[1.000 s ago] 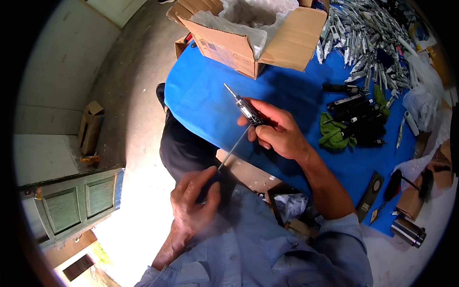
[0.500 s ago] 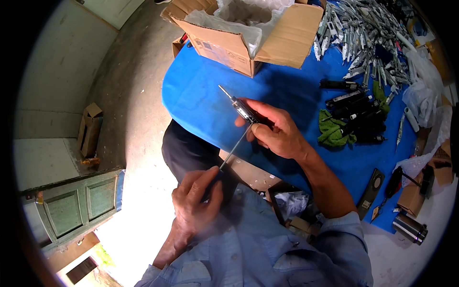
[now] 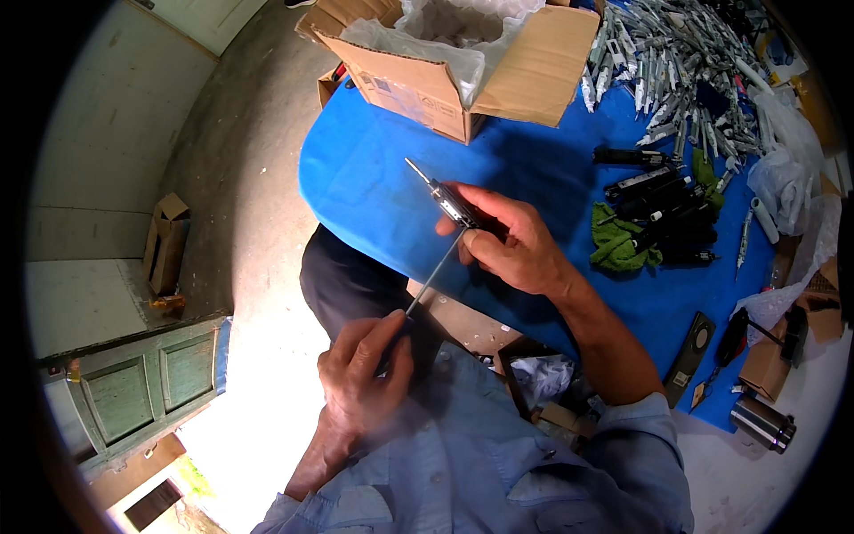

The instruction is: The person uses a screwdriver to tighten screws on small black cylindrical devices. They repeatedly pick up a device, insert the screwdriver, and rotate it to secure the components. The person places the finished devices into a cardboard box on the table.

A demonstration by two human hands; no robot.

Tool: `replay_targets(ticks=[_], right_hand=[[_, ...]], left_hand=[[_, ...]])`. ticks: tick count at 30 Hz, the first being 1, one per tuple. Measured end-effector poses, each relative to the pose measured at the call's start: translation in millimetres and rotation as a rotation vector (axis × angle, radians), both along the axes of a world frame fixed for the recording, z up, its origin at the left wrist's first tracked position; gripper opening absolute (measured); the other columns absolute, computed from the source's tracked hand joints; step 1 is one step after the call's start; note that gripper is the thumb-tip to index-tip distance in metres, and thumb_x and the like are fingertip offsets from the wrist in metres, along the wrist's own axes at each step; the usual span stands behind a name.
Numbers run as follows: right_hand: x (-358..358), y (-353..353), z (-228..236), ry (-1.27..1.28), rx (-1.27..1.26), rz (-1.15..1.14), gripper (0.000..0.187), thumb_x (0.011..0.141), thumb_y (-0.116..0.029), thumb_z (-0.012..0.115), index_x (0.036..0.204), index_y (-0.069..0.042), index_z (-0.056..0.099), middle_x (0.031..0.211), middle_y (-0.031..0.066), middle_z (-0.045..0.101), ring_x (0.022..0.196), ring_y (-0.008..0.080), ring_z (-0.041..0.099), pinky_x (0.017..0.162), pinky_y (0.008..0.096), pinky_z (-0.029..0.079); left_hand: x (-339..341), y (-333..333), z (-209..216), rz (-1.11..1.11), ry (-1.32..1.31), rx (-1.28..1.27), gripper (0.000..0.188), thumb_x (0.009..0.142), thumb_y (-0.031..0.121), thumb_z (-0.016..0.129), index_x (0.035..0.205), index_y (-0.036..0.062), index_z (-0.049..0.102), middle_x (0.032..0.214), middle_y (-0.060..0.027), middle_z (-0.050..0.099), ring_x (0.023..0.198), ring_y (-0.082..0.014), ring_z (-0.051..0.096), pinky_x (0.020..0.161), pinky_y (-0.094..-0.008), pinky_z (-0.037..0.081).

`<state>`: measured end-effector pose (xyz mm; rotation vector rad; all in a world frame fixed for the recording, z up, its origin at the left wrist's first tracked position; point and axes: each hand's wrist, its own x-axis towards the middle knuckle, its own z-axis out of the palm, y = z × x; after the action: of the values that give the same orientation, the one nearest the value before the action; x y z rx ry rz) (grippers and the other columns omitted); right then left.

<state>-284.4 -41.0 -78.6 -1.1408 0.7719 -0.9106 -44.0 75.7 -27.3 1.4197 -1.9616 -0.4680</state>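
Slim device (image 3: 454,205) and screwdriver (image 3: 436,272) slant in curled hands (image 3: 522,254), right farther forward.

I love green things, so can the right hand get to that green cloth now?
Probably yes: only blue tabletop shows between the right hand and the green cloth. But that hand holds a small dark device, and black pieces cover part of the cloth.

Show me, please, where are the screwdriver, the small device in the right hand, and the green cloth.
Screwdriver (image 3: 437,272): head view, on the middle of its metal shaft.
Small device (image 3: 455,206): head view, on its body.
Green cloth (image 3: 614,251): head view, on its uncovered left part.
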Motion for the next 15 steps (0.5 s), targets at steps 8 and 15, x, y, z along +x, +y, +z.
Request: replay_targets(ticks=[8, 15], right_hand=[[0.5, -0.7, -2.8, 0.016, -0.027, -0.008, 0.057, 0.098, 0.006, 0.054, 0.155, 0.003, 0.047, 0.118, 0.0108, 0.072, 0.080, 0.0088, 0.063, 0.061, 0.0212, 0.050], [0.4, -0.2, -3.5, 0.018, -0.034, -0.005, 0.056, 0.098, 0.006, 0.054, 0.154, 0.003, 0.048, 0.118, 0.0111, 0.073, 0.080, 0.0093, 0.064, 0.067, 0.0239, 0.052]], left_hand=[[1.7, -1.2, -0.5, -0.021, -0.063, -0.049, 0.047, 0.078, -0.010, 0.078, 0.122, 0.0058, 0.073, 0.098, -0.0140, 0.071, 0.077, -0.0258, 0.074, 0.064, -0.0343, 0.058], [2.9, -2.4, -0.6, -0.041, -0.078, -0.078, 0.047, 0.078, -0.010, 0.079, 0.122, 0.0063, 0.073, 0.097, -0.0131, 0.070, 0.076, -0.0254, 0.073, 0.062, -0.0343, 0.058]])
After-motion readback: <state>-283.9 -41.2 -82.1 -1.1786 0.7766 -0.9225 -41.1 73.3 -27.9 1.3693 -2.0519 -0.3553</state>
